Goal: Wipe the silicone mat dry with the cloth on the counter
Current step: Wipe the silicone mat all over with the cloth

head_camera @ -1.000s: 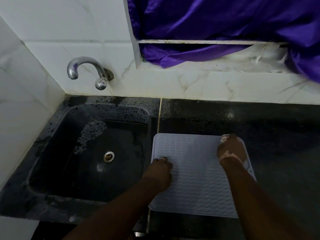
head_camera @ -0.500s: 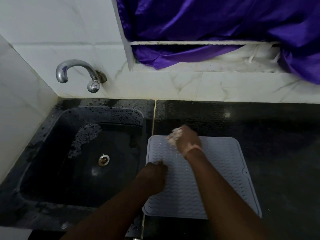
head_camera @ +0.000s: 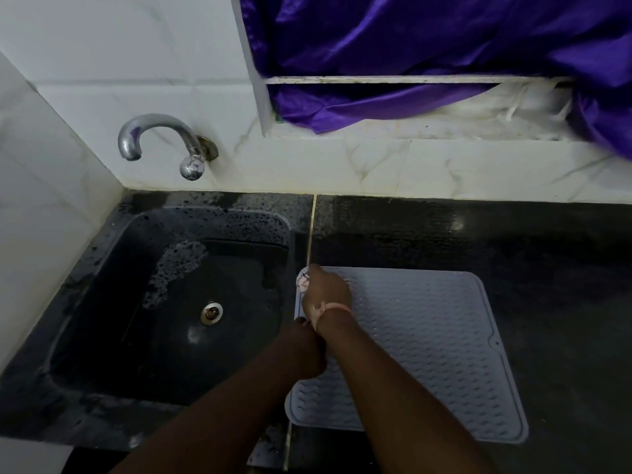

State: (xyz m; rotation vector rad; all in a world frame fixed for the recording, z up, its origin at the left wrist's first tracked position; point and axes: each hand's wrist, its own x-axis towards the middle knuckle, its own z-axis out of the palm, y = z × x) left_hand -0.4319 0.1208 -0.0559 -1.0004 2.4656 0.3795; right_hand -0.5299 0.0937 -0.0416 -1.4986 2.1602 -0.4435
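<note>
1. One second on, our right hand [head_camera: 326,295] has swept the cloth [head_camera: 303,278], clamped in its grip, from far right to far left corner.
2. Our left hand [head_camera: 301,350], just behind that grip, pins the silicone mat [head_camera: 427,354] flat on the table [head_camera: 564,302]; whether its fingers curl we cannot tell.

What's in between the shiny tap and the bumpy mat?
In the head view, only the wet black counter and the back corner of the black sink lie between the tap and the silicone mat; nothing stands there.

Home kitchen: dark sink [head_camera: 102,336], wall tap [head_camera: 160,138], tiled walls [head_camera: 136,46].
</note>
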